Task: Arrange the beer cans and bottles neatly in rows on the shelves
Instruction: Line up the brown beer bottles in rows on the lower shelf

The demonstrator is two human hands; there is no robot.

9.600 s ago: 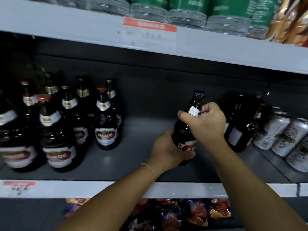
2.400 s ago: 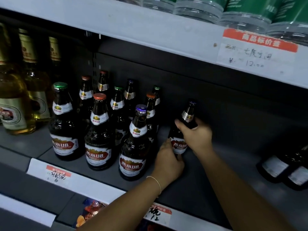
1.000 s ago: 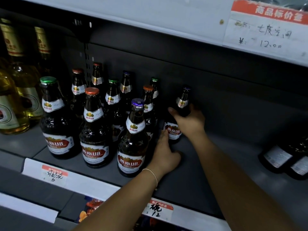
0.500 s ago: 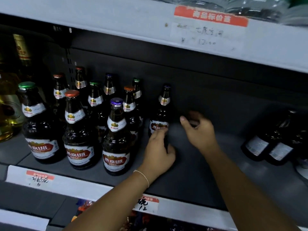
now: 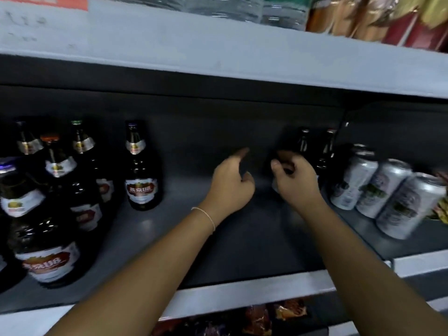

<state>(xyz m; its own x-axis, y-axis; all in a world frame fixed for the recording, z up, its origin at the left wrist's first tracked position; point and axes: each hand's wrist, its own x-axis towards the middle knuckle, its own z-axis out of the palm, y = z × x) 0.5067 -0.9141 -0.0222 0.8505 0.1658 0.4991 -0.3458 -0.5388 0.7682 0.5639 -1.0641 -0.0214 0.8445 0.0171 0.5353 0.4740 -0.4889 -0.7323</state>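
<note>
A dark shelf (image 5: 244, 251) carries several brown U8 beer bottles (image 5: 58, 190) in rows at the left. One more U8 bottle (image 5: 141, 170) stands alone just right of them. Two dark bottles (image 5: 302, 143) stand at the back right, beside silver beer cans (image 5: 385, 190). My left hand (image 5: 230, 184) hovers over the bare middle of the shelf, index finger out, holding nothing. My right hand (image 5: 294, 181) covers the body of the nearer dark bottle with curled fingers; whether it grips the bottle is hidden.
The upper shelf's pale front edge (image 5: 218, 44) hangs low overhead, loaded with bottles and packs. Snack packets (image 5: 266, 316) lie on the shelf below. Bare shelf floor lies between the lone U8 bottle and the dark bottles.
Both hands have left the U8 bottle, which stands beside the rows. They moved right across the shelf, and my right hand has reached the dark bottles.
</note>
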